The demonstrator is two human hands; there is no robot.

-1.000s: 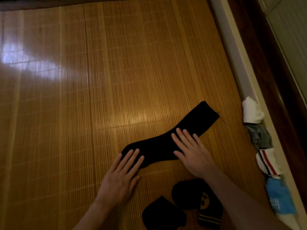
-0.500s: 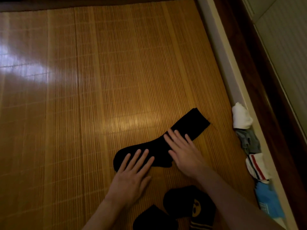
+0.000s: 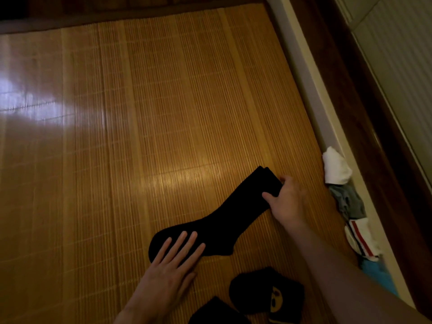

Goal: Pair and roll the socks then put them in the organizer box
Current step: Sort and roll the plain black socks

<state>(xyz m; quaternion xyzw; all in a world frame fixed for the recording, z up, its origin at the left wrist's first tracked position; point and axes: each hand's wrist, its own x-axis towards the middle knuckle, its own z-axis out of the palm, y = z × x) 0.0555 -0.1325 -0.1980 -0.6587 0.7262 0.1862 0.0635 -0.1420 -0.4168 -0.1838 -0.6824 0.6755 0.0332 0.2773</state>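
At the near centre of the bamboo mat (image 3: 163, 113) a long black sock (image 3: 222, 220) lies flat, toe toward the left and cuff angled up to the right (two layered edges show at the cuff). Left hand (image 3: 168, 274) rests on the toe end, fingers straight and slightly spread. Right hand (image 3: 287, 202) pinches the cuff corner between thumb and curled fingers. Two dark bundles (image 3: 264, 291) lie near the bottom edge, one bearing a yellow face mark. Along the mat's right border sit a white sock (image 3: 335, 169), a grey sock (image 3: 348, 199) and a red-striped sock (image 3: 361, 237).
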